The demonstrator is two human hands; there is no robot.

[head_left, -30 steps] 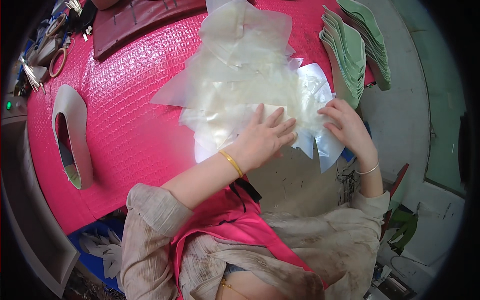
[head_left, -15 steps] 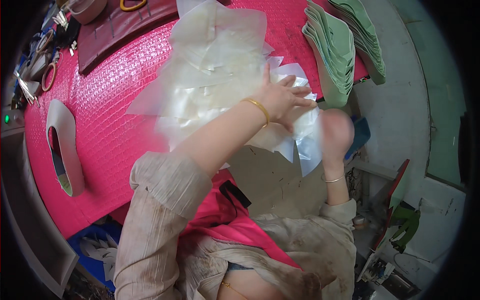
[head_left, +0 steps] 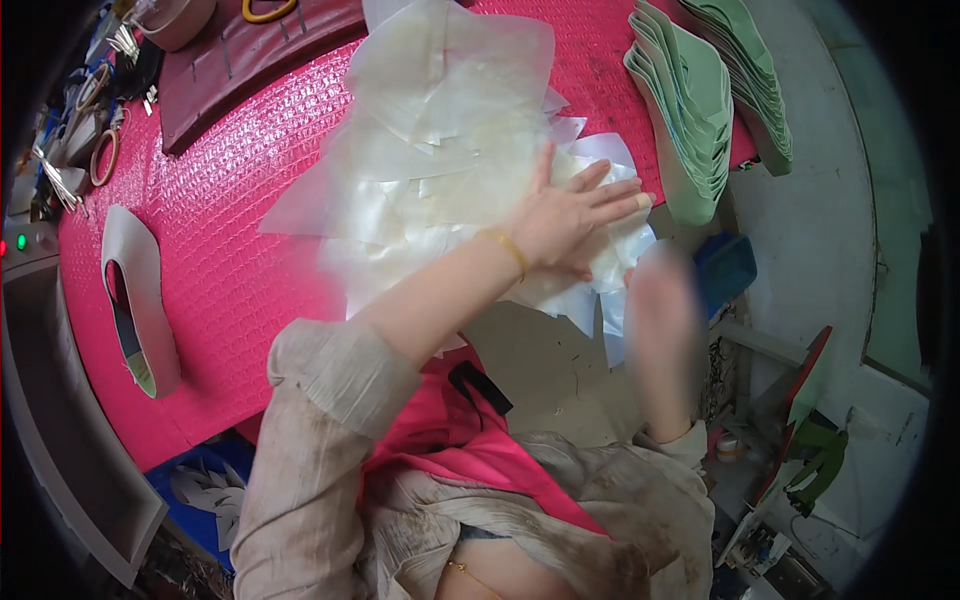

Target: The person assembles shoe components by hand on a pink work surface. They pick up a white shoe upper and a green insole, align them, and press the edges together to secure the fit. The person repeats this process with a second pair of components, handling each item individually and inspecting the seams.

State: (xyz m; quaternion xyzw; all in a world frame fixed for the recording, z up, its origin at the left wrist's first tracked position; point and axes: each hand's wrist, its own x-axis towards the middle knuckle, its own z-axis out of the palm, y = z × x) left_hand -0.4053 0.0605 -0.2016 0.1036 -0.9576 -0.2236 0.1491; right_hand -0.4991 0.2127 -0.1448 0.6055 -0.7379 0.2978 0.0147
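A heap of thin, translucent whitish sheets (head_left: 430, 150) with pointed corners lies overlapped on the pink padded table cover (head_left: 230, 310). My left hand (head_left: 575, 215) is open on the right end of the heap, its fingers spread over the glossy sheets there. My right hand (head_left: 665, 300) is at the table's right edge, beside the hanging sheet corners. Motion smears its fingers, so whether they grip a sheet cannot be made out.
Two stacks of pale green shoe-upper pieces (head_left: 685, 120) lie at the right end. A single whitish upper (head_left: 140, 300) is on the left. Scissors (head_left: 105, 158) and tools crowd the far left; a dark red pad (head_left: 250, 60) lies at the back. A blue bin (head_left: 727, 270) stands right.
The view has shifted a little, so the table things appear farther right. My left hand stays spread on the sheets. My right hand has moved slightly down and is more blurred.
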